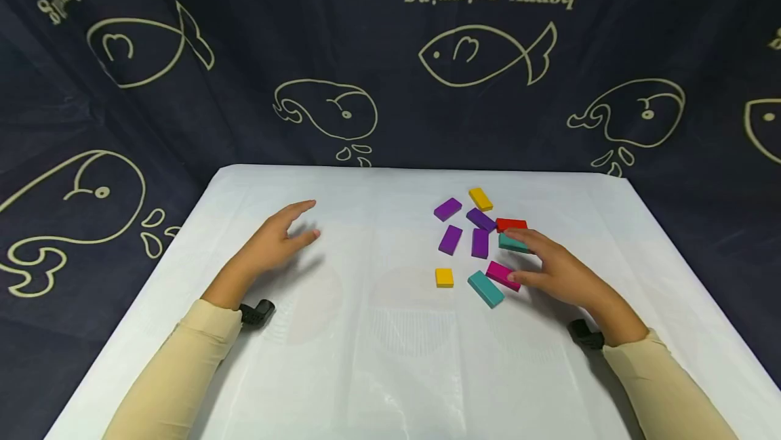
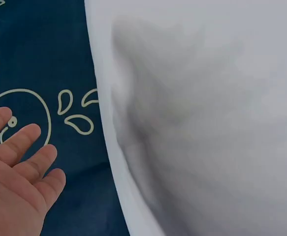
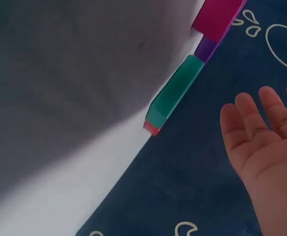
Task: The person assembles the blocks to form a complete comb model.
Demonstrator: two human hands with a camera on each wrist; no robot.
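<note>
Over the right edge of a loose cluster of small coloured blocks, my right hand (image 1: 558, 270) hovers with its fingers loosely extended. It is nearest to a teal block (image 1: 512, 243) and a magenta block (image 1: 502, 275). In the right wrist view the palm (image 3: 271, 162) holds nothing, and a teal block (image 3: 175, 93) stands apart from it. Around these lie a red block (image 1: 511, 224), a second teal block (image 1: 486, 289), several purple blocks (image 1: 450, 240) and two yellow blocks (image 1: 481, 198). My left hand (image 1: 268, 243) is above the table's left side, fingers spread, holding nothing.
A white cover lies over the table (image 1: 390, 372), creased down the middle. Behind and beside it hangs a dark blue cloth (image 1: 390, 40) with fish and whale drawings. Black wrist cameras (image 1: 257, 313) are strapped under both wrists, below beige sleeves.
</note>
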